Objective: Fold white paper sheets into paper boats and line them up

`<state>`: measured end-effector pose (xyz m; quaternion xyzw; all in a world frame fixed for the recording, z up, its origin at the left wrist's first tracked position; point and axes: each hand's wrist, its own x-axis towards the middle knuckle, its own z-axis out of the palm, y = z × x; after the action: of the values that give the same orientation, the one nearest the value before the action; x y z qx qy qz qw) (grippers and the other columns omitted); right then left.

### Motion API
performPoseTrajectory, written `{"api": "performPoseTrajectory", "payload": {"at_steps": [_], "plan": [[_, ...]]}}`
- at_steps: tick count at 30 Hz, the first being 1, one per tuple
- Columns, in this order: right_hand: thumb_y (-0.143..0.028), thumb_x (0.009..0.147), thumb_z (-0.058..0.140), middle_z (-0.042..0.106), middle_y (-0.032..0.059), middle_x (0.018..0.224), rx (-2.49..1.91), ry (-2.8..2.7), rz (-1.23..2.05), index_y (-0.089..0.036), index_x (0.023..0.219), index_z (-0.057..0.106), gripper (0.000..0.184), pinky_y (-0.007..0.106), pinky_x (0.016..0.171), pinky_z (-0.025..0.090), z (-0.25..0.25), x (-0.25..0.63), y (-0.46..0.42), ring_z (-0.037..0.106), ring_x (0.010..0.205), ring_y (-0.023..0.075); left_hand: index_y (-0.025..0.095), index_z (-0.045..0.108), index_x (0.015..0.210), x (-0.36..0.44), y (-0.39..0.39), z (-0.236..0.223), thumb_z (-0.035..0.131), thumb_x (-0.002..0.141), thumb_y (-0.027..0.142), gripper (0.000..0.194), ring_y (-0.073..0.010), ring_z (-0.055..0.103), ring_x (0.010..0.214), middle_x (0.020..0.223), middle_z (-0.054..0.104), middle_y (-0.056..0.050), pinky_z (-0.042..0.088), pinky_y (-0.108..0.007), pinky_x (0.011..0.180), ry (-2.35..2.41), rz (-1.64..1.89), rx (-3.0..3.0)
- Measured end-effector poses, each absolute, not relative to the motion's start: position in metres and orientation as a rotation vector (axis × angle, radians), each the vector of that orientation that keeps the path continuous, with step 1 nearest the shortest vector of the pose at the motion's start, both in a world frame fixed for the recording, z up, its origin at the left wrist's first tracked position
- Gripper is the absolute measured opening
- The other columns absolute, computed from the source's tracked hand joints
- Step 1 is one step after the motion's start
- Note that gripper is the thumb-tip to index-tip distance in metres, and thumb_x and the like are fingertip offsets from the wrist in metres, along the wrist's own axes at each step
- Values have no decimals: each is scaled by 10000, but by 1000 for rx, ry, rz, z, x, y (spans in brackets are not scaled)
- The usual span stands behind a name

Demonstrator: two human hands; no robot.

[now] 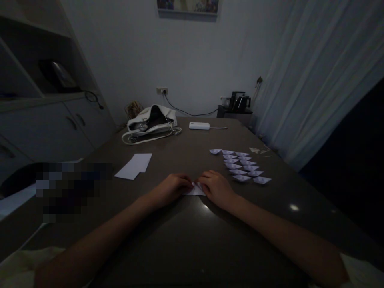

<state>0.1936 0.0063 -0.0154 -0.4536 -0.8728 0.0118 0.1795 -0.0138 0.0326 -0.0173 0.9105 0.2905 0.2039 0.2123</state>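
Note:
A small folded sheet of white paper (195,189) lies on the dark table in front of me, partly covered by my fingers. My left hand (173,189) grips its left side, the thumb and fingertips closed on the fold. From the right, my right hand (218,188) pinches the other side, fingers bent over the paper. The two hands almost meet at its top edge. Several folded paper boats (241,178) stand in rows just beyond my right hand. To the left, past my left hand, rests a stack of white paper sheets (134,165).
A white handbag (154,125) sits open at the table's far left. Beside it lies a white power bank (199,126) with a short strap. Paper scraps (258,150) are near the right edge. Black kettles (240,102) stand on a cabinet behind, and a sheer curtain hangs at right.

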Motion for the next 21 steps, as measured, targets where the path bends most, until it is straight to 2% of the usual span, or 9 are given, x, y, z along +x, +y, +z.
{"api": "performPoseTrajectory", "payload": {"at_steps": [9,16,21], "plan": [[-85,849,526,626,57,903,-1304,-2463,62,-247,1033,712,307,289,752,394,-17,194,7,545,866,184,170,706,943,-13,31,-15,518,867,141,205,-167,626,860,985,651,-80,465,-260,782,820,553,2513],[-115,871,521,624,51,923,-1312,-2468,43,-257,1029,704,281,287,746,393,-18,193,6,551,872,179,174,709,941,-13,32,-15,515,870,154,207,-168,629,856,982,657,-83,466,-264,784,824,553,2507],[-106,877,482,635,66,917,-1341,-2455,13,-181,1014,655,232,295,757,391,-15,191,5,555,885,189,178,710,941,-14,32,-16,519,866,148,208,-169,631,854,980,658,-80,465,-257,785,831,558,2512]]}}
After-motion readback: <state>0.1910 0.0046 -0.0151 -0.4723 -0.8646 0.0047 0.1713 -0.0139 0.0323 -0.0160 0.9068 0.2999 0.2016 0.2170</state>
